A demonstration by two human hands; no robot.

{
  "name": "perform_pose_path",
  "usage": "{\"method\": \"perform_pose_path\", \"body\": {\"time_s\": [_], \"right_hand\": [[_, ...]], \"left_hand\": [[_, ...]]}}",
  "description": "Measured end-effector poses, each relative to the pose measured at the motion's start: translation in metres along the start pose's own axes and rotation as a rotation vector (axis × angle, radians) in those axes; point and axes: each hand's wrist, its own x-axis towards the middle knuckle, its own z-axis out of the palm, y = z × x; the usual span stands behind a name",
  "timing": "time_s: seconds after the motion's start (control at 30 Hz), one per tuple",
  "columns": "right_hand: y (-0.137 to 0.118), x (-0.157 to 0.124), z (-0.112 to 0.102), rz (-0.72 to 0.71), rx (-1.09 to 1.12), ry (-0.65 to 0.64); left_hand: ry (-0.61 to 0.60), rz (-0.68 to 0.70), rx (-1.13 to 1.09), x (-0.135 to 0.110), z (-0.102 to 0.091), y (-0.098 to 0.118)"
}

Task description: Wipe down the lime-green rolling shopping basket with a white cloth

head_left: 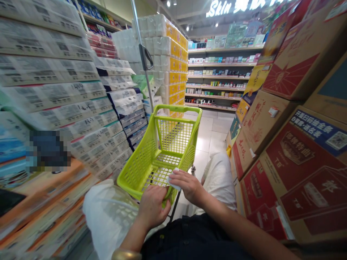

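A lime-green plastic shopping basket cart stands between my knees, its lattice basket facing up with nothing seen inside. My left hand is closed around the near rim of the basket. Just to the right, my right hand presses a folded white cloth or wipe against the near right corner of the rim. The fingers lie over the cloth, so its full shape is hidden. A thin metal pole with a grey clip rises behind the basket on the left.
Tall stacks of wrapped paper packs line the left side. Red and brown cartons rise close on the right. Behind stand bundled paper rolls and shelves of small products. A tiled aisle floor runs between.
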Motion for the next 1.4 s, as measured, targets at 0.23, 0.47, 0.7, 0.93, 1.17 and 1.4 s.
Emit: {"method": "perform_pose_path", "body": {"time_s": [0.23,0.47,0.7,0.93,1.17,1.4], "right_hand": [[0.017,0.011,-0.005,0.126,-0.035,0.069],[-0.011,-0.003,0.002,0.04,0.054,0.004],[0.025,0.013,-0.006,0.144,-0.004,0.09],[-0.008,-0.005,0.001,0.066,0.065,0.046],[0.026,0.013,-0.011,0.118,0.001,0.136],[-0.01,-0.006,0.002,0.072,0.063,0.084]], "left_hand": [[-0.009,0.01,-0.022,0.001,0.001,0.0],[0.005,0.007,0.011,-0.001,0.002,-0.001],[-0.005,0.018,-0.026,0.0,0.003,-0.001],[-0.003,0.009,-0.01,0.0,0.002,0.0],[0.02,0.019,-0.04,-0.001,0.004,-0.001],[-0.004,0.002,-0.017,-0.002,0.003,-0.001]]}}
